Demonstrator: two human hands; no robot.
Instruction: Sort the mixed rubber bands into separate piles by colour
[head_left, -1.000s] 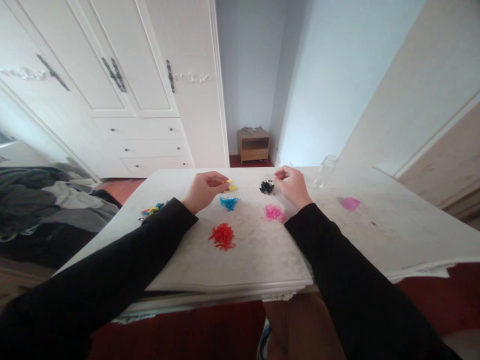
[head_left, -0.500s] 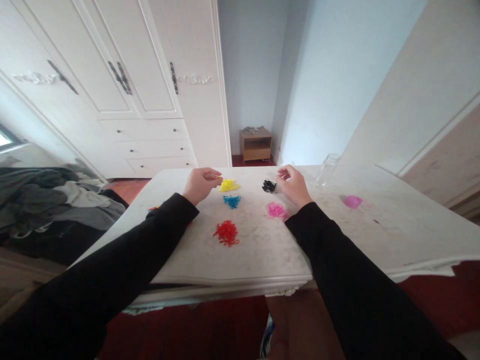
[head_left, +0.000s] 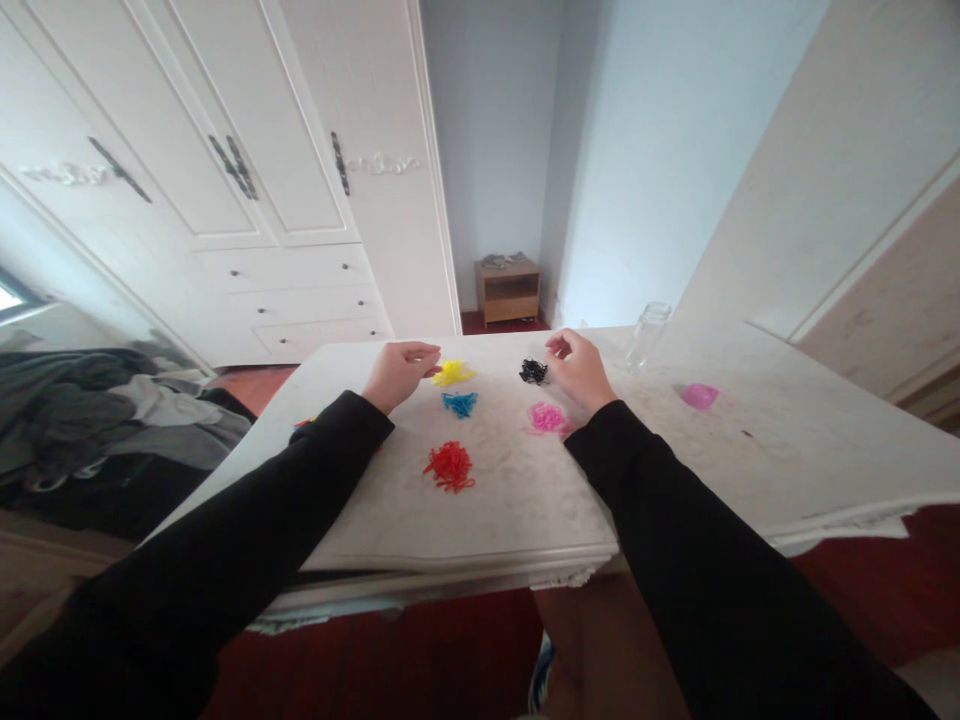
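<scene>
My left hand (head_left: 401, 374) is beside the pile of yellow rubber bands (head_left: 453, 373), its fingers pressed together in a pinch. Whatever those fingertips hold is too small to make out. My right hand (head_left: 579, 368) hovers at the right side of the pile of black rubber bands (head_left: 533, 372), fingers loosely bent and apart, with nothing visible in them. Nearer to me lie piles of blue rubber bands (head_left: 460, 404), pink rubber bands (head_left: 549, 417) and red rubber bands (head_left: 449, 467). Some colourful bits (head_left: 304, 424) are mostly hidden behind my left sleeve.
A clear glass jar (head_left: 648, 337) stands at the back right of the white table (head_left: 525, 510). Right of it lies a pink, rounded object (head_left: 700, 396). Dark clothes (head_left: 105, 420) are heaped on the left, and a white wardrobe (head_left: 300, 180) stands behind.
The small yellowish thing at my left fingertips no longer shows. My right hand has barely moved; the whole view has shifted slightly.
</scene>
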